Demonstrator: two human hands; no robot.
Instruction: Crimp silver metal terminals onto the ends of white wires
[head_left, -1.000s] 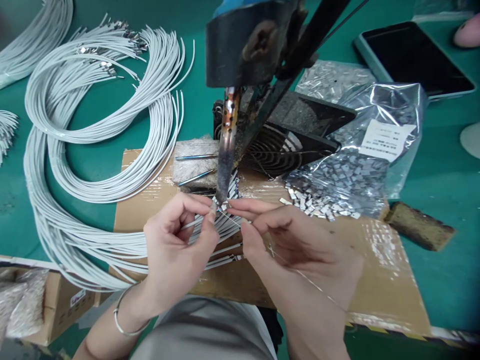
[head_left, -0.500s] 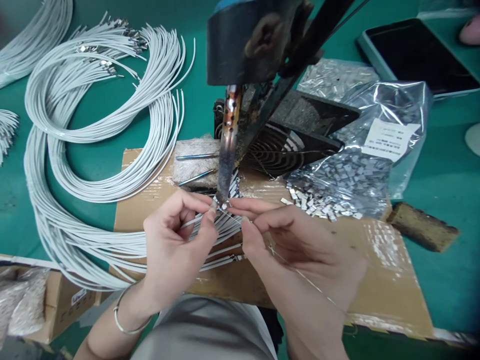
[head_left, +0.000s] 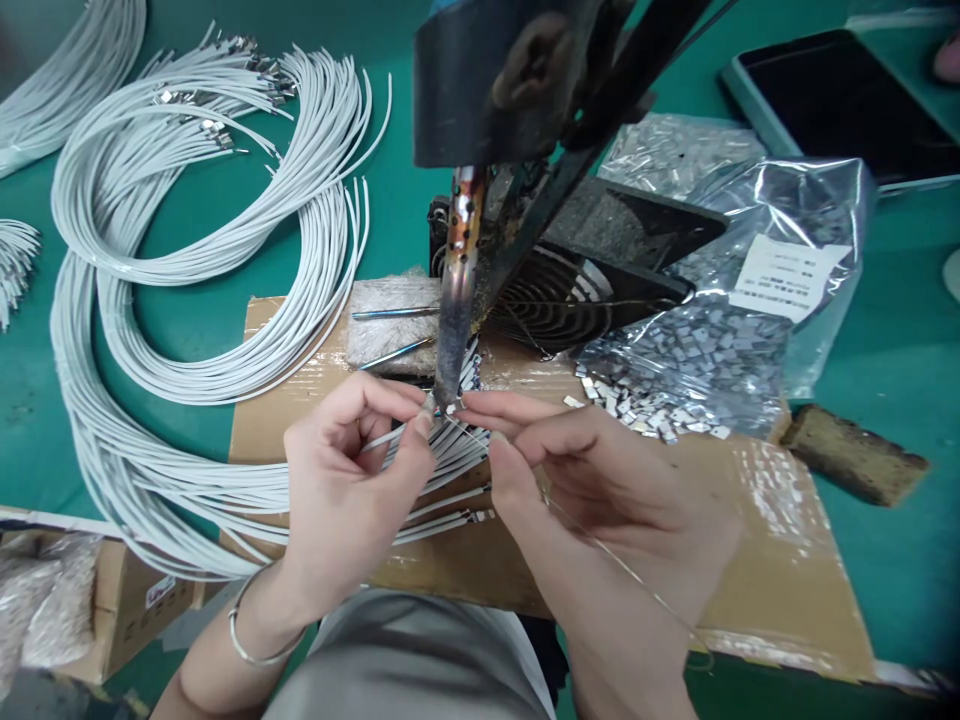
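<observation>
My left hand [head_left: 356, 480] is closed, pinching the end of a white wire [head_left: 385, 439] between thumb and index finger, just left of the soldering iron's tip. The soldering iron [head_left: 454, 310] points downward from a black mount. My right hand [head_left: 607, 510] is closed on a thin solder wire [head_left: 645, 588], which runs through the fingers and trails over the wrist. Its index fingertip is beside a small metal piece [head_left: 451, 408] at the tip; whether it touches that piece, I cannot tell. Under both hands lies a fan of white wires [head_left: 450, 455].
Coiled white wire bundles [head_left: 120, 230] lie at left. A black fan [head_left: 562, 300] stands behind the iron. Loose metal tabs [head_left: 630, 405] spill from a clear bag [head_left: 795, 230]. A brown sponge [head_left: 855, 455], a phone [head_left: 847, 105] and tweezers-like metal rods [head_left: 395, 354] lie around the cardboard [head_left: 765, 560].
Both hands stay almost in place at the iron's tip. My right hand has shifted very slightly to the right; the view has moved a little.
</observation>
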